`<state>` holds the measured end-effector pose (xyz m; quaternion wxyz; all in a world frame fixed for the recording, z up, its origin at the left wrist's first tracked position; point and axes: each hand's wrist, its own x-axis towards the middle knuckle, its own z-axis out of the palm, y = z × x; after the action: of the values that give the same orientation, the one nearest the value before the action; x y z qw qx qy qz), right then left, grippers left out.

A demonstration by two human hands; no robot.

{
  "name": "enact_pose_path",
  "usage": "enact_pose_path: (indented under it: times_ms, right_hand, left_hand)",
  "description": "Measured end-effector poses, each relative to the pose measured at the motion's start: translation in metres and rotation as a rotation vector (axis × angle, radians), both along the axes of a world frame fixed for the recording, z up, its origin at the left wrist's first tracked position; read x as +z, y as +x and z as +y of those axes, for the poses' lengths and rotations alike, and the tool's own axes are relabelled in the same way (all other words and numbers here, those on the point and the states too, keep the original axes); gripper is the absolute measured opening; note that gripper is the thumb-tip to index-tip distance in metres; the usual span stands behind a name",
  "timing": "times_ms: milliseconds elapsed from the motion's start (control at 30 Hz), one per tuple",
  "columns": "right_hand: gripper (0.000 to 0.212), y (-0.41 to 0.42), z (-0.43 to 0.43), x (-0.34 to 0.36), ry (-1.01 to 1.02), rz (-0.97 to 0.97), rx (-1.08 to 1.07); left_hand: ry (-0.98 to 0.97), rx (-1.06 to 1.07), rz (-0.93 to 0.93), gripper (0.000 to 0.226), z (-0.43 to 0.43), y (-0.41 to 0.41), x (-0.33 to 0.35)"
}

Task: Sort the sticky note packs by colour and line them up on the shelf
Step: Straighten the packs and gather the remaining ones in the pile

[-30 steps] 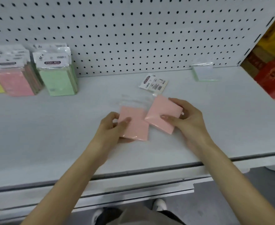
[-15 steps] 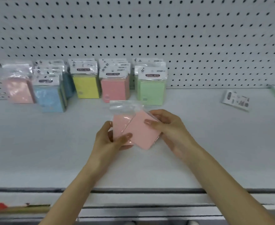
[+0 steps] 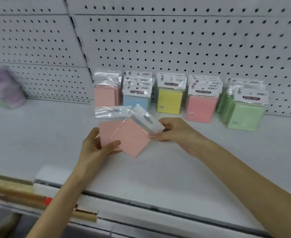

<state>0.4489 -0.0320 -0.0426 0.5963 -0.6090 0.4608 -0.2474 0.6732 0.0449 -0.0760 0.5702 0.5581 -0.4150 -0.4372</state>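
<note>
Two light pink sticky note packs in clear wrappers are held above the white shelf [image 3: 175,169]. My left hand [image 3: 96,148] grips the left pink pack [image 3: 106,133] from its lower left. My right hand [image 3: 174,131] pinches the right pink pack [image 3: 132,140], which is tilted and overlaps the left one. Against the pegboard stand rows of packs: light pink [image 3: 105,96], blue [image 3: 136,100], yellow [image 3: 169,100], darker pink [image 3: 200,107] and green [image 3: 244,115].
A blurred pinkish bundle [image 3: 4,90] lies at the far left on the neighbouring shelf. Brown paper rolls [image 3: 17,193] lie below the shelf's front edge at lower left. The pegboard wall [image 3: 175,40] closes the back.
Both hands have carried the two pink packs leftward along the shelf, lifted off the surface. The view has swung left, so the sorted rows now stand right behind the hands.
</note>
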Motion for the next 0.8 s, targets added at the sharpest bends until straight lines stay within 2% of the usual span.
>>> enact_pose_path:
  times_ms: [100,200,300,333,433,500,600,667,733,800]
  right_hand:
    - [0.035,0.054,-0.003,0.006,-0.142,0.100,0.033]
    - [0.040,0.095,-0.015,0.016,-0.486,0.344,0.080]
    - [0.048,0.123,-0.033,0.034,-0.645,0.436,0.070]
    - [0.047,0.129,-0.040,0.040,-0.663,0.453,0.064]
    - [0.037,0.147,-0.058,0.049,-0.758,0.590,0.098]
    - [0.046,0.157,-0.069,0.047,-0.843,0.662,0.088]
    - [0.031,0.169,-0.079,0.041,-0.955,0.705,0.071]
    - [0.027,0.176,-0.087,0.038,-1.012,0.814,0.049]
    - [0.034,0.180,-0.093,0.039,-1.061,0.930,0.028]
    - [0.044,0.182,-0.097,0.039,-1.054,0.961,0.012]
  left_hand:
    - [-0.033,0.054,0.000,0.036,-0.003,0.034,-0.003]
    - [-0.076,0.173,0.080,0.038,-0.012,0.055,-0.006]
    - [-0.110,0.353,0.174,0.026,-0.027,0.068,-0.016]
    - [-0.094,0.441,0.124,0.020,-0.032,0.072,-0.020]
    - [-0.011,0.653,-0.130,0.024,-0.043,0.076,-0.026]
    - [-0.018,0.671,-0.186,0.018,-0.049,0.073,-0.024]
    - [-0.010,0.681,-0.195,0.013,-0.056,0.074,-0.021]
    - [-0.007,0.686,-0.167,0.014,-0.058,0.076,-0.021]
    - [-0.006,0.685,-0.151,0.016,-0.059,0.078,-0.022]
    - [-0.017,0.680,-0.129,0.014,-0.059,0.079,-0.022]
